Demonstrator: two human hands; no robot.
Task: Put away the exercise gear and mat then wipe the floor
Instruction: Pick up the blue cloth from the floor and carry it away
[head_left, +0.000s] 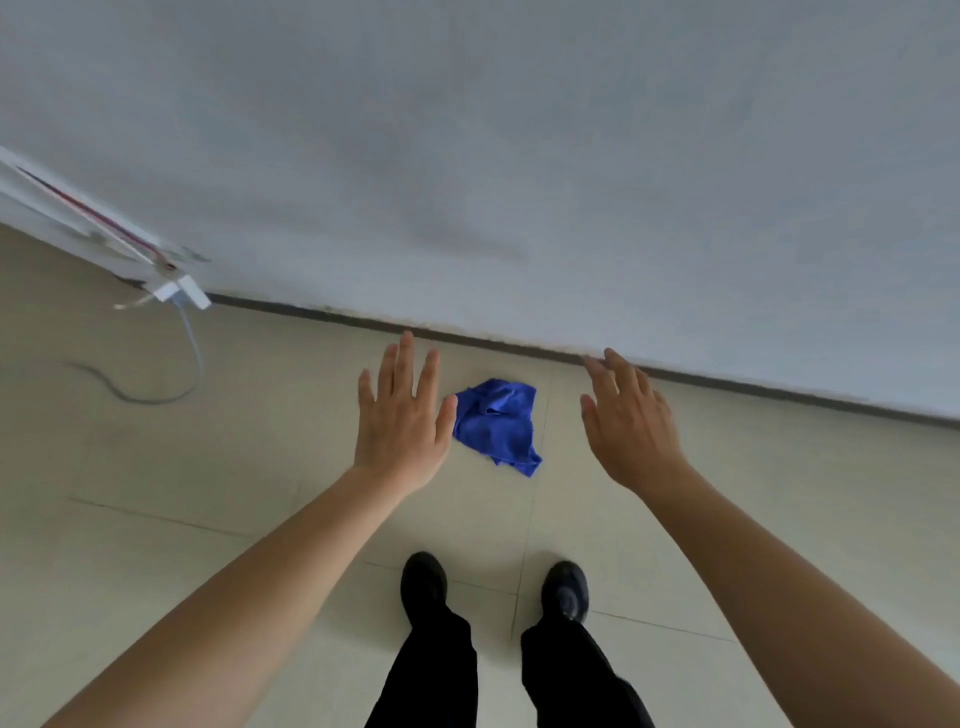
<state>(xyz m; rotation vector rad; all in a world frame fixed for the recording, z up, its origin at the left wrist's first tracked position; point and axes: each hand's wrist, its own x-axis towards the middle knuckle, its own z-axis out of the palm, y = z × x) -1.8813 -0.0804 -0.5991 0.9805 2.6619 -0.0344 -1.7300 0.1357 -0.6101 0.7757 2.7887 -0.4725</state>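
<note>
Head view, person standing, gaze directed down at the floor (208, 467).

Cloth: a blue cloth (498, 423) is seen lying on the pale tiles near the floor's far edge, just short of the dark strip where the wall (519, 156) begins. It is crumpled, not folded. One corner is trailed toward the feet and soft ridges are raised across its middle. The pile looks like microfibre. Whether it is wet or dry cannot be told.

Hands: the left hand (402, 415) and right hand (631, 421) are held out palm down, one either side of the cloth. The fingers are straight and slightly spread. Both are released and nothing is grasped. The left thumb is seen overlapping the cloth's edge, but contact cannot be confirmed, since the hands appear to be well above the floor.

Reading: the hands are judged to bracket the cloth ahead of a reach, which would call for a bend or crouch. No exercise gear or mat is in view, so the wiping stage is probably in hand.

Other: black shoes (423, 582) are planted on the tiles below the cloth. A grey cable (156, 395) is looped on the floor toward its left edge, below a white fitting (182, 296) at the wall base.
</note>
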